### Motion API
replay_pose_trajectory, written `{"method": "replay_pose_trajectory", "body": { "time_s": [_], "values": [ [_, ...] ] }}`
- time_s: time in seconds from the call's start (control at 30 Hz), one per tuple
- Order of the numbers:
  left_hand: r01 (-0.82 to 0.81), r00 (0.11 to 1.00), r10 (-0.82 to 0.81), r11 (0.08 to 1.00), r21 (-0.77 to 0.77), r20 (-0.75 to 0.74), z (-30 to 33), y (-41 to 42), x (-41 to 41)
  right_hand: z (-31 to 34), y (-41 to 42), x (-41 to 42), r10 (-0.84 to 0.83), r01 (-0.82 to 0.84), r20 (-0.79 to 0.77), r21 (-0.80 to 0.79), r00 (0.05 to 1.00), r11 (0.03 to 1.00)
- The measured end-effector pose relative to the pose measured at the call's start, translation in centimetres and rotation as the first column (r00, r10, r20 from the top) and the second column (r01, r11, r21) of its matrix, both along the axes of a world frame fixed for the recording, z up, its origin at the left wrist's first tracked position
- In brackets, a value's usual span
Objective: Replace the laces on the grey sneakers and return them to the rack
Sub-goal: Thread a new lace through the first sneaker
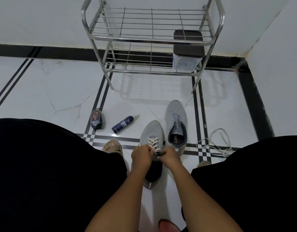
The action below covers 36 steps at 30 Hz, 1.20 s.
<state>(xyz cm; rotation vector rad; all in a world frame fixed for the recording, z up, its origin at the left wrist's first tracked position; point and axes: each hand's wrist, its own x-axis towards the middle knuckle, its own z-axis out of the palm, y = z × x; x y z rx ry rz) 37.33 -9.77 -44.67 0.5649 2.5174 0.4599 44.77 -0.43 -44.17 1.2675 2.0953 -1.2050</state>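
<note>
Two grey sneakers stand side by side on the tiled floor in the head view. The left sneaker (pixel 150 131) carries a cream lace (pixel 153 142) crossed through its eyelets. My left hand (pixel 142 155) pinches the lace at the sneaker's left side. My right hand (pixel 169 157) pinches the lace end at the top eyelets. The right sneaker (pixel 175 118) has no lace in it. A loose whitish lace (pixel 216 147) lies in a tangle on the floor to the right. The steel shoe rack (pixel 152 39) stands against the wall behind.
A clear box with a dark lid (pixel 188 51) sits on the rack's lower shelf at the right. A dark spray bottle (pixel 122 124) lies on the floor, and a shoe-polish container (pixel 97 119) lies left of it. My knees in black fabric flank the shoes.
</note>
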Motion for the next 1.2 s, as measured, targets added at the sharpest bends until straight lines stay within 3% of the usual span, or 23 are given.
{"method": "replay_pose_trajectory", "body": {
  "time_s": [0.1, 0.27, 0.5, 0.73, 0.8, 0.9, 1.0, 1.13, 1.2],
  "values": [
    [0.15, 0.969, -0.163, 0.985, -0.084, -0.183, -0.1, 0.1, 0.3, -1.2, 0.2, 0.4, -0.102, 0.102, -0.021, -0.006, 0.995, 0.995],
    [0.255, 0.943, -0.281, 0.955, -0.152, -0.18, -0.8, 0.5, 1.0, -2.3, 0.6, 0.5, -0.224, 0.219, -0.032, -0.113, 0.974, 0.969],
    [0.185, 0.969, -0.2, 0.976, -0.113, -0.146, -1.0, 0.8, 1.2, -2.1, 0.5, 0.6, -0.284, 0.275, -0.04, -0.163, 0.958, 0.948],
    [0.218, 0.96, -0.234, 0.969, -0.113, -0.154, -1.3, 1.0, 1.6, -1.1, 0.5, 0.4, -0.38, 0.362, -0.024, -0.259, 0.925, 0.896],
    [0.238, 0.956, -0.252, 0.965, -0.107, -0.15, -1.4, 1.1, 1.6, -0.7, 0.5, 0.6, -0.506, 0.473, -0.002, -0.356, 0.862, 0.806],
    [0.254, 0.955, -0.265, 0.962, -0.099, -0.133, -0.9, 1.3, 1.7, -0.2, 0.4, 1.0, -0.721, 0.644, 0.097, -0.542, 0.686, 0.54],
    [0.228, 0.96, -0.236, 0.971, -0.067, -0.149, -1.0, 0.8, 1.8, -0.4, 0.2, 1.1, -0.775, 0.676, 0.109, -0.574, 0.623, 0.463],
    [-0.063, 0.977, 0.059, 0.998, -0.014, -0.203, -0.5, -1.2, 2.5, 0.3, -0.1, 1.0, -0.856, 0.747, 0.139, -0.571, 0.498, 0.341],
    [-0.201, 0.978, 0.194, 0.974, -0.099, -0.078, -0.3, -2.4, 3.0, 0.0, -0.1, 0.8, -0.873, 0.774, 0.171, -0.56, 0.457, 0.295]
  ]
}}
